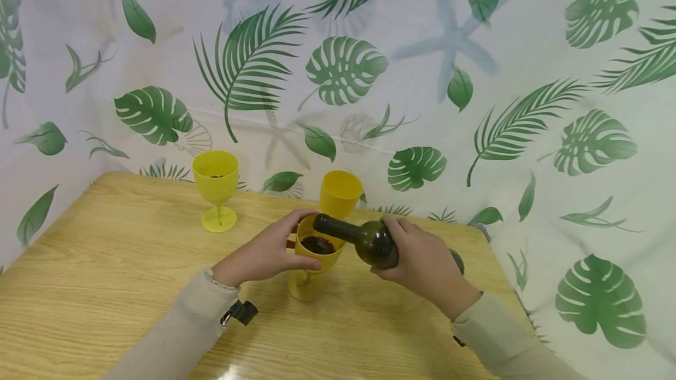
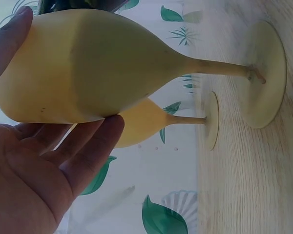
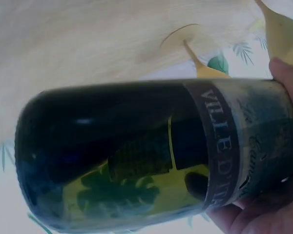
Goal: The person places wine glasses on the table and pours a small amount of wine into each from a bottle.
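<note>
The left hand (image 1: pixel 266 257) curls its fingers (image 2: pixel 90 146) round the bowl of a yellow goblet (image 1: pixel 314 263) standing on the counter (image 1: pixel 105 286). The right hand (image 1: pixel 422 265) grips a dark green bottle (image 1: pixel 364 239), tilted with its mouth over the goblet's rim, where dark liquid shows.

1. The table (image 1: pixel 105 286) is viewed from above, forward and down, toward the leaf-print curtain (image 1: pixel 528 75).
2. The goblet (image 2: pixel 88 63) is seen very close from the left wrist, rotated sideways.
3. The bottle (image 3: pixel 136 151) is framed closely from the right wrist.
4. The goblet (image 1: pixel 317 257) and bottle (image 1: pixel 364 239) are shared with the head view.
</note>
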A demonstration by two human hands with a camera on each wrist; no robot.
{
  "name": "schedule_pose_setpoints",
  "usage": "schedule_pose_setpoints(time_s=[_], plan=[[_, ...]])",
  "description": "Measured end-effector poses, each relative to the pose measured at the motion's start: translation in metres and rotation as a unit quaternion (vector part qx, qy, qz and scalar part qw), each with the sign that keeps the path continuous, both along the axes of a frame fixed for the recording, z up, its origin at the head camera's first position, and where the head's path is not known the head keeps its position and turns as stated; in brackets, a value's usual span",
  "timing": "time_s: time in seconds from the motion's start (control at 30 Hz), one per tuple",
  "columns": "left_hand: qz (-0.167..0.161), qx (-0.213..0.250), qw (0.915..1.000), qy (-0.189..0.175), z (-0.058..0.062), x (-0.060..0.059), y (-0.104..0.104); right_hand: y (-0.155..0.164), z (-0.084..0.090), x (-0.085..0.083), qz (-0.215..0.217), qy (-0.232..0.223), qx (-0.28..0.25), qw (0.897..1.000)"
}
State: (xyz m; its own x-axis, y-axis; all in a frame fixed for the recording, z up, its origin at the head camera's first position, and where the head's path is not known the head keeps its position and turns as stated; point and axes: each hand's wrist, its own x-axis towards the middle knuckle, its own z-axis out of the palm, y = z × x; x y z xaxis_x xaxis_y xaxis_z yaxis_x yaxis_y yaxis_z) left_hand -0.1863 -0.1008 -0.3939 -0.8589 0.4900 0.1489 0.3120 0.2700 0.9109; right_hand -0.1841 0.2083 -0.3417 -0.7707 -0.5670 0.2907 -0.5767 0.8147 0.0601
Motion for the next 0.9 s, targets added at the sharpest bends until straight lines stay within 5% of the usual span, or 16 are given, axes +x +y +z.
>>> schedule_pose_setpoints(time_s=[0.27, 0.4, 0.67, 0.9], plan=[[0.004, -0.010, 0.9999, 0.004, 0.000, 0.001, 0.001, 0.002, -0.022, -0.005, -0.043, -0.074, -0.149, 0.985], [0.005, -0.009, 0.9999, 0.003, -0.002, 0.000, 0.000, 0.005, -0.027, -0.007, -0.081, -0.113, -0.224, 0.965], [0.005, -0.019, 0.9998, 0.006, -0.002, -0.001, 0.001, 0.019, -0.034, -0.012, -0.129, -0.173, -0.375, 0.901], [0.006, -0.015, 0.9999, 0.004, -0.003, 0.000, 0.000, 0.032, -0.045, -0.019, -0.143, -0.140, -0.425, 0.883]])
